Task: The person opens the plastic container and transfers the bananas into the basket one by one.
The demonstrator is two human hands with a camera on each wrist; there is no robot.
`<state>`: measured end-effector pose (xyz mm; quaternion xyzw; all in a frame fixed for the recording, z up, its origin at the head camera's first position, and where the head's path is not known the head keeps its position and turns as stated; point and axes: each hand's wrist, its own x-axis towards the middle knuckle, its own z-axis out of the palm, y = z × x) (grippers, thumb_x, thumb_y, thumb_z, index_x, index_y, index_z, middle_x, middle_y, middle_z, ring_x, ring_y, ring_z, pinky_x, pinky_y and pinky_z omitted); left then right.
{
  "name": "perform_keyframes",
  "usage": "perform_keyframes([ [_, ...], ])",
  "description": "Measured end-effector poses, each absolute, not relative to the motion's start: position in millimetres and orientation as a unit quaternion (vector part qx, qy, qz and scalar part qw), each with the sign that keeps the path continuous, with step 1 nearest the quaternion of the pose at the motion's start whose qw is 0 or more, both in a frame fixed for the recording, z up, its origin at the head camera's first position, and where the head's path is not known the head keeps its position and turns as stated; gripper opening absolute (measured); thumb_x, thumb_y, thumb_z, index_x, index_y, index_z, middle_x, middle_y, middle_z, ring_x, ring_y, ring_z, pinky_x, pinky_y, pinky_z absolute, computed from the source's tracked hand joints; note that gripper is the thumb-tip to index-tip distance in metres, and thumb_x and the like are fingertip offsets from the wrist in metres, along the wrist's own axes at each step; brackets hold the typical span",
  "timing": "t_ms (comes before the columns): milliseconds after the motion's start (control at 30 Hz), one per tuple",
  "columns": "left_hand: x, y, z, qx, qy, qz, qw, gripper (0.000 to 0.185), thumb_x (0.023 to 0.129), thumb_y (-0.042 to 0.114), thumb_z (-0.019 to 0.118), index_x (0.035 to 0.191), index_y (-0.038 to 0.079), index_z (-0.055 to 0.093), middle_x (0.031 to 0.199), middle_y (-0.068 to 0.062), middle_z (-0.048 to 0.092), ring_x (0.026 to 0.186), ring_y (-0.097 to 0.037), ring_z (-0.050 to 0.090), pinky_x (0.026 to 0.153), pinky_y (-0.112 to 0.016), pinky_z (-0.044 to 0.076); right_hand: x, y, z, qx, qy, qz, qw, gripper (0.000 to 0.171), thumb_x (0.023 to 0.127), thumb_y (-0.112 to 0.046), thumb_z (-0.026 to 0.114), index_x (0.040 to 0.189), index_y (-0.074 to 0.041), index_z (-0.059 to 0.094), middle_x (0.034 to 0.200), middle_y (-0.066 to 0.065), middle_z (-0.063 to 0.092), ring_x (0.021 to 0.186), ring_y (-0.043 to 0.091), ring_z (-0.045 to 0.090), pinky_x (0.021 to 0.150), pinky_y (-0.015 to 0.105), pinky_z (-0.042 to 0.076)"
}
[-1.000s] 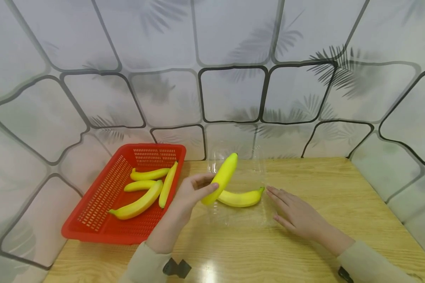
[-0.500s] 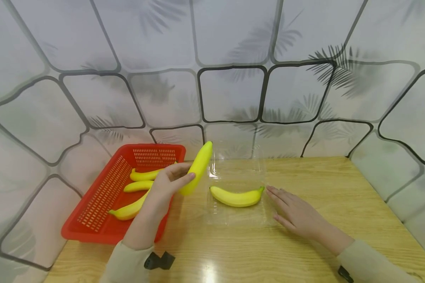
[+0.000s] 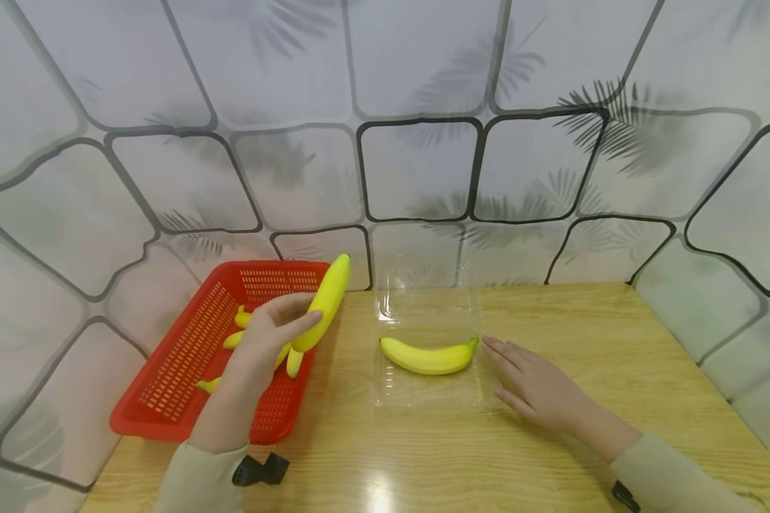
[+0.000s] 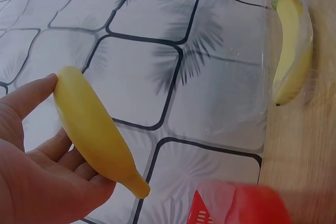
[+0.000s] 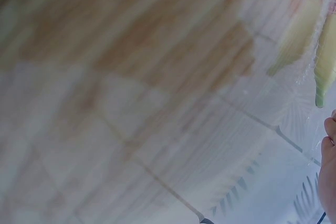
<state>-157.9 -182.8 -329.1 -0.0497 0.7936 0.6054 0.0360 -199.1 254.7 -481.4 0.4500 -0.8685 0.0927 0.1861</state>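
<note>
My left hand grips a yellow banana and holds it tilted upright over the right side of the red basket. The left wrist view shows the same banana lying in my left palm. Several more bananas lie in the basket, partly hidden by the hand. One banana lies in a clear plastic tray at the table's middle. My right hand rests flat on the table, fingertips at the tray's right edge.
The wooden table is boxed in by patterned white walls at the back and both sides. The tray's clear lid stands up behind it. The right wrist view is blurred.
My left hand has carried the banana leftward, from over the clear tray to above the red basket. The right hand has stayed where it was.
</note>
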Motion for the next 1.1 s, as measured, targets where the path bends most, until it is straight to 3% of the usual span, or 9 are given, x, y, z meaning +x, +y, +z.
perform_keyframes([
  [167, -157.2, -195.2, -333.4, -0.071, 0.796, 0.6, 0.041, 0.051, 0.103, 0.026, 0.071, 0.148, 0.006, 0.059, 0.147, -0.018, 0.06, 0.128, -0.029, 0.052, 0.121, -0.056, 0.034, -198.6, 254.9, -481.5, 0.447, -0.871, 0.089, 0.181, 0.074, 0.093, -0.023, 0.078, 0.154, 0.006, 0.047, 0.16, 0.022, 0.05, 0.14, 0.039, 0.055, 0.132, 0.015, -0.005],
  [267, -156.1, -202.4, -336.1, -0.079, 0.796, 0.598, 0.044, 0.052, 0.103, 0.026, 0.07, 0.149, 0.005, 0.058, 0.146, -0.018, 0.06, 0.127, -0.03, 0.052, 0.122, -0.062, 0.029, -198.6, 254.9, -481.5, 0.447, -0.872, 0.089, 0.179, 0.074, 0.094, -0.023, 0.077, 0.154, 0.006, 0.047, 0.16, 0.022, 0.05, 0.14, 0.038, 0.055, 0.132, 0.015, -0.006],
  [533, -153.6, -223.8, -344.1, -0.086, 0.812, 0.574, 0.055, 0.057, 0.105, 0.031, 0.068, 0.153, 0.003, 0.053, 0.15, -0.018, 0.058, 0.125, -0.027, 0.054, 0.117, -0.05, 0.04, -198.7, 254.4, -481.6, 0.447, -0.872, 0.091, 0.178, 0.074, 0.093, -0.022, 0.078, 0.154, 0.007, 0.047, 0.16, 0.024, 0.05, 0.14, 0.039, 0.055, 0.132, 0.016, -0.005],
  [867, -150.2, -243.5, -354.2, -0.094, 0.841, 0.527, 0.073, 0.064, 0.104, 0.034, 0.07, 0.156, 0.002, 0.05, 0.16, -0.022, 0.051, 0.137, -0.033, 0.049, 0.116, -0.05, 0.043, -198.3, 254.5, -481.7, 0.443, -0.875, 0.088, 0.175, 0.074, 0.095, -0.023, 0.077, 0.155, 0.006, 0.045, 0.161, 0.023, 0.049, 0.141, 0.038, 0.055, 0.132, 0.016, -0.005],
  [1100, -152.3, -255.2, -360.5, -0.1, 0.865, 0.484, 0.086, 0.064, 0.102, 0.034, 0.073, 0.153, 0.001, 0.053, 0.158, -0.023, 0.052, 0.134, -0.036, 0.051, 0.106, -0.043, 0.05, -198.5, 254.1, -481.7, 0.445, -0.874, 0.088, 0.176, 0.075, 0.094, -0.024, 0.077, 0.155, 0.006, 0.045, 0.161, 0.023, 0.049, 0.141, 0.037, 0.056, 0.132, 0.016, -0.006],
])
